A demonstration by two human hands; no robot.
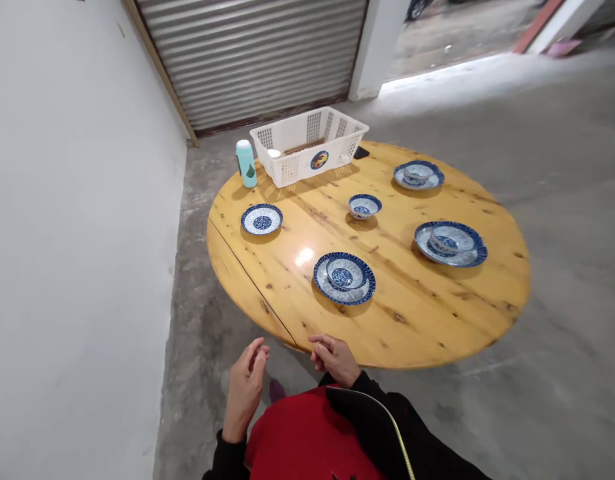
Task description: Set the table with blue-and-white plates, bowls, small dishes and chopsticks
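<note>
My left hand (246, 381) hangs just off the near edge of the round wooden table (387, 343), its fingers loosely bent and nothing in it. Close to that edge, my right hand (336, 360) is also empty, with its fingers half curled. Nearest to both is a blue-and-white plate (365, 293) with a bowl (343, 272) on it. Farther left lies a plate (262, 220) with no bowl on it. A lone bowl (365, 207) stands near the middle. Two more plates, a right one (470, 257) and a far one (430, 181), each carry a bowl.
At the table's far side stands a white plastic basket (297, 170) with brown sticks inside. A light-blue bottle (246, 164) is left of it, and a dark flat object (361, 153) lies at its right. A white wall (77, 253) runs along my left.
</note>
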